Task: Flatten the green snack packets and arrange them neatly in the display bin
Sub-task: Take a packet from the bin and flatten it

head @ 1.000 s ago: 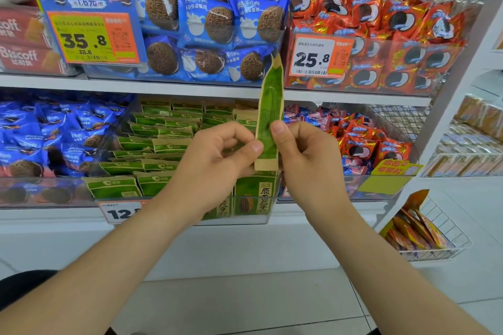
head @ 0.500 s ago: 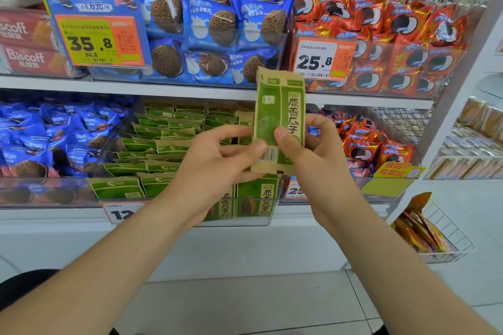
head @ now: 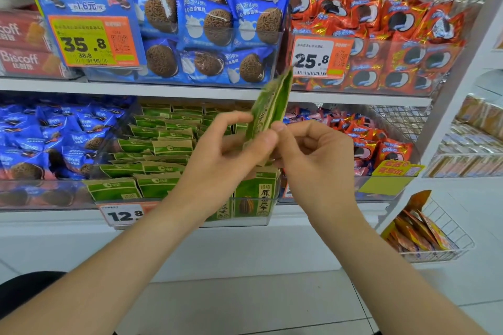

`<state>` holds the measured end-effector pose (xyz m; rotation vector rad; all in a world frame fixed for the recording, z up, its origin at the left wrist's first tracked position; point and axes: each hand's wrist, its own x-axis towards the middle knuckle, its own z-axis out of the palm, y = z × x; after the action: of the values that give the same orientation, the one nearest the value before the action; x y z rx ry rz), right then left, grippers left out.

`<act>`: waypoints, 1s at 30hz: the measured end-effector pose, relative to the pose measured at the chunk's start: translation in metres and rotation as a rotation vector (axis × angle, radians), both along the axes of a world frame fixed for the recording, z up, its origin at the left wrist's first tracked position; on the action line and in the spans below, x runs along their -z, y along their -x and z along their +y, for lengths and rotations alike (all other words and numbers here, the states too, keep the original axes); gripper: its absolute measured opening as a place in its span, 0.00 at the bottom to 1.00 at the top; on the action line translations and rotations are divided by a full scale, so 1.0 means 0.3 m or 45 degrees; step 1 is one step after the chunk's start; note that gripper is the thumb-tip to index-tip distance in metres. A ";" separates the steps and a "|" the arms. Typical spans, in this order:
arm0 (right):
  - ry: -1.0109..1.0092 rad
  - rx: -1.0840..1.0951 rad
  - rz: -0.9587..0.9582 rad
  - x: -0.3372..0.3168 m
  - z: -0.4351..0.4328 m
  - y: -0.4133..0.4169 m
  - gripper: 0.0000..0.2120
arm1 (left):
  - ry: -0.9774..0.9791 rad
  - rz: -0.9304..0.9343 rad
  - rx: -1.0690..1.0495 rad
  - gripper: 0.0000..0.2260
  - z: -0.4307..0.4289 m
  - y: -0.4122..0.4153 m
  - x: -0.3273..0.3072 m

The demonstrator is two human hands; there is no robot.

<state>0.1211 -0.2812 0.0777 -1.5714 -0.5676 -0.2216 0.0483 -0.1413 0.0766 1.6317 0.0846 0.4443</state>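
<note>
Reaching forward from the lower corners, both bare forearms meet before the shelving unit (head: 136,88). The left hand (head: 226,155) and the right hand (head: 313,155) each pinch the lower end of one green packet (head: 268,109) between thumb and curled fingers. The packet stands nearly edge-on, tilted up to the right, above the front right of the clear display bin (head: 239,223). Rows of green packets (head: 163,144) fill that bin. Blue biscuit packs (head: 204,22) sit on the shelf above. A wire basket (head: 449,239) hangs low right. A price tag (head: 123,215) reads 12.8.

One left grip (head: 227,156), one right grip (head: 318,156), one held green packet (head: 272,102).
</note>
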 end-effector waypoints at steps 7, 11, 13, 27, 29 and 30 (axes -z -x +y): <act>0.119 0.056 -0.213 0.013 -0.007 -0.018 0.07 | 0.108 0.080 0.192 0.14 0.015 -0.015 -0.006; 0.157 0.162 -0.311 0.027 0.001 -0.023 0.05 | 0.283 0.107 0.238 0.12 0.008 -0.026 0.008; 0.134 0.201 -0.336 0.028 0.005 -0.026 0.04 | 0.349 0.104 0.260 0.10 0.011 -0.027 0.008; 0.399 -0.291 -0.233 0.003 -0.004 -0.003 0.05 | 0.100 0.003 -0.150 0.12 0.037 -0.014 -0.023; 0.397 -0.302 -0.193 0.007 0.002 -0.001 0.06 | -0.003 -0.052 -0.177 0.10 0.030 -0.010 -0.022; 0.369 -0.268 -0.176 0.007 0.007 0.002 0.07 | -0.049 -0.070 -0.162 0.09 0.027 -0.009 -0.019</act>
<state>0.1206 -0.2793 0.0755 -1.7685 -0.8998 -0.0913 0.0509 -0.1333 0.0822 1.6562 0.1402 0.5913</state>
